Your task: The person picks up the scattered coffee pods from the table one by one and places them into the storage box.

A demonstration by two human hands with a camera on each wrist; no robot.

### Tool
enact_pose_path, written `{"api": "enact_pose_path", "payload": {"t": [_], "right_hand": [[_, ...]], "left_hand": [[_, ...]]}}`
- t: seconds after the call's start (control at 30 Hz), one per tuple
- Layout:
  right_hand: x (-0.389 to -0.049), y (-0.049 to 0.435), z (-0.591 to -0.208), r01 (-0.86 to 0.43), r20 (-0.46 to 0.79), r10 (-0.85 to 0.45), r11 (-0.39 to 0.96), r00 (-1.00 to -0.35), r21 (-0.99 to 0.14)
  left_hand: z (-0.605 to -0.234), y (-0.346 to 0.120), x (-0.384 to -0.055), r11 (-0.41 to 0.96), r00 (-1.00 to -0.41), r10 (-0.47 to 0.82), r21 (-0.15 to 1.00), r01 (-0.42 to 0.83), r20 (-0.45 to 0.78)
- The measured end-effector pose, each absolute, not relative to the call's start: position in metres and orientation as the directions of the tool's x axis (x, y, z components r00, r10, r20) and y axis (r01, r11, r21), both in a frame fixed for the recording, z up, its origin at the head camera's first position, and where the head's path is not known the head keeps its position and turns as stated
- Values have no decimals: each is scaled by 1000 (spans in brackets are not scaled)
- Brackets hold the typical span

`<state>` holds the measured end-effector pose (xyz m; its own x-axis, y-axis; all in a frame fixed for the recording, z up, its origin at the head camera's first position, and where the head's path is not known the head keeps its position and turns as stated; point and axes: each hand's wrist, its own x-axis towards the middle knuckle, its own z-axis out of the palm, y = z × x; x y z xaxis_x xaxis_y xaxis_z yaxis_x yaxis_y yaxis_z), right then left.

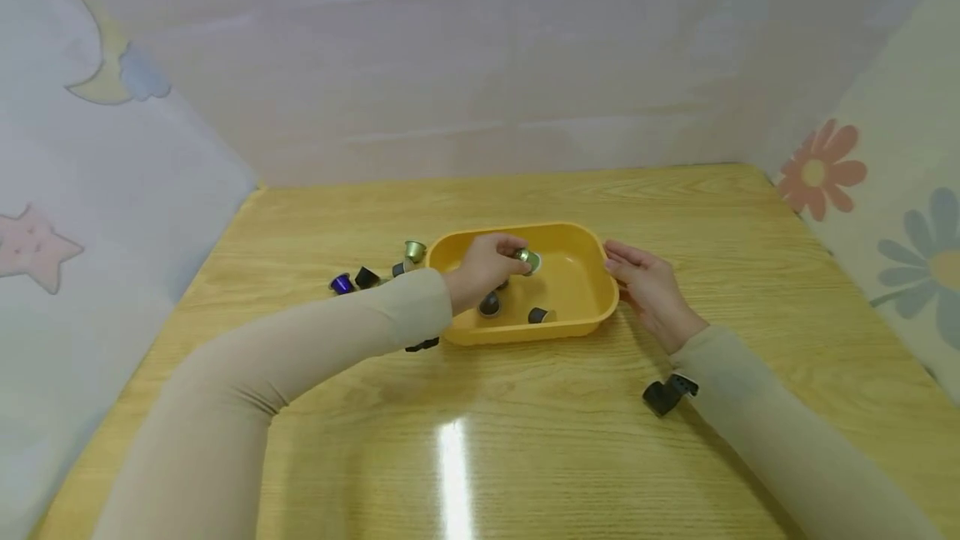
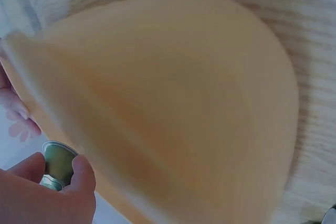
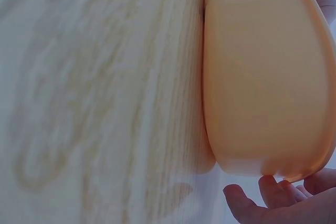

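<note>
My left hand (image 1: 483, 267) pinches a green coffee capsule (image 1: 530, 261) between thumb and fingers, over the inside of a yellow tray (image 1: 577, 273). In the left wrist view the capsule (image 2: 59, 164) shows its pale rim, with a fingertip on either side. Inside the tray lie a dark capsule (image 1: 489, 304) and another dark capsule (image 1: 538, 316) near the front wall; one more is partly hidden by the left hand. At the tray's right end my right hand (image 1: 651, 290) holds the rim, its fingers (image 3: 273, 191) against the outer wall in the right wrist view.
Left of the tray, on the wooden table (image 1: 465, 407), lie a light green capsule (image 1: 415, 251), a purple capsule (image 1: 342, 283), a black capsule (image 1: 367, 277) and a dark one (image 1: 400, 269) partly behind the left sleeve. Decorated walls (image 1: 420, 65) enclose the table's back and sides.
</note>
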<state>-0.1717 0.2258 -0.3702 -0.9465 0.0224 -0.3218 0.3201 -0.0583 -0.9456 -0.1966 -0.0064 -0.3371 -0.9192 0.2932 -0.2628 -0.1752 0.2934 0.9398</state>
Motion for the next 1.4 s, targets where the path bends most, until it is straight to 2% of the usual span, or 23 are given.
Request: {"api": "enact_pose_path", "payload": {"t": [0.53,0.8,1.17,1.4], "right_hand": [[-174,222,-371,346,-348,28,-60,-937,-936],[-175,225,-372,351,-353,20,-66,-935,-934],[-174,230,-370,341,-343,11,-63,-939,-938],[-175,230,-371,334,-336,17,-74,-942,-940]], "left_hand": [[-342,-9,-202,309,-923,292,938,-156,-250],[-339,-19,-203,301,-945,261,947,-114,-197],[-321,-54,-205,127,-973,169,982,-140,-160],[-311,-77,-200,102,-972,135,978,-180,-193]]}}
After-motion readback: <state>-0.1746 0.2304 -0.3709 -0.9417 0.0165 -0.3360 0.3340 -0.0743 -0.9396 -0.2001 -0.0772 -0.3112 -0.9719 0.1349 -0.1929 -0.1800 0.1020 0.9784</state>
